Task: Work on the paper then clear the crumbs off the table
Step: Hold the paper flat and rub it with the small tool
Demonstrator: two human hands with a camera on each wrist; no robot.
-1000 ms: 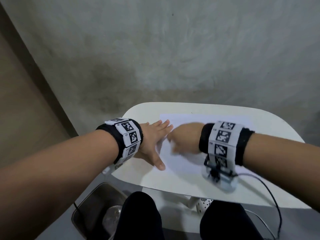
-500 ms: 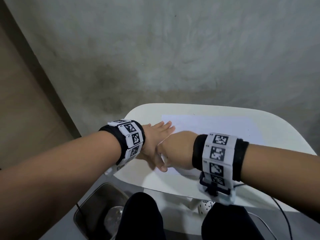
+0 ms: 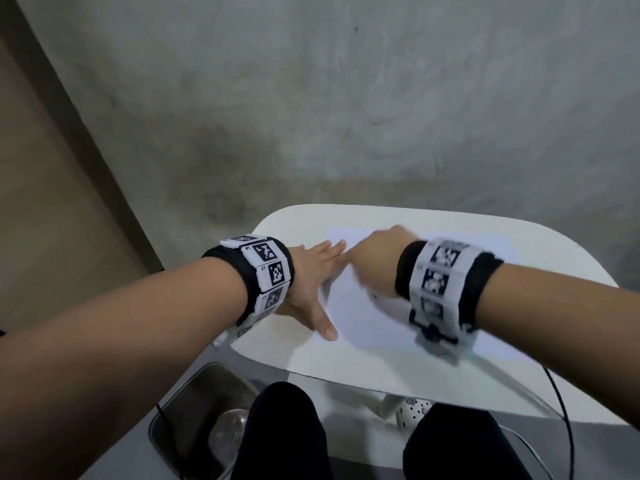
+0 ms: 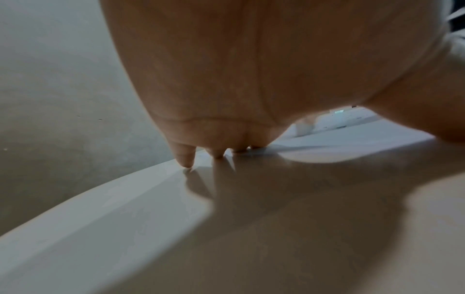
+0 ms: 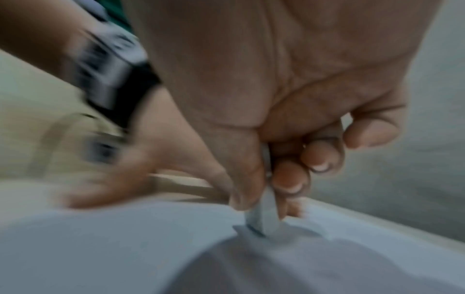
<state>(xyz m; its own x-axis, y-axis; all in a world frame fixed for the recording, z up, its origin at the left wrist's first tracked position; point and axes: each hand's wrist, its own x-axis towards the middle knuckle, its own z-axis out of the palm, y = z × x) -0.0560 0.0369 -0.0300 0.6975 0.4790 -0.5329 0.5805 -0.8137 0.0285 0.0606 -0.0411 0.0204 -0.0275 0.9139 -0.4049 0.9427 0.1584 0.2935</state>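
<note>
A white sheet of paper [image 3: 363,317] lies on the small white table [image 3: 554,251]. My left hand [image 3: 322,271] lies flat with its fingers spread, pressing down the paper's left edge; the left wrist view shows the fingertips [image 4: 186,159] on the tabletop. My right hand [image 3: 374,261], blurred by motion, is over the far left part of the sheet. In the right wrist view its thumb and fingers pinch a small pale eraser [image 5: 264,218] whose lower end touches the paper [image 5: 125,238]. Crumbs are too small and blurred to make out.
A metal bin [image 3: 194,410] stands on the floor at the lower left, beside my dark-clad knees [image 3: 284,431]. A white power strip [image 3: 414,410] lies under the table. A black cable [image 3: 568,427] hangs from my right wrist. A grey wall rises behind the table.
My right hand with the eraser slid toward me and my left thumb, then away to the paper's far left part. The left hand stayed flat on the paper's edge.
</note>
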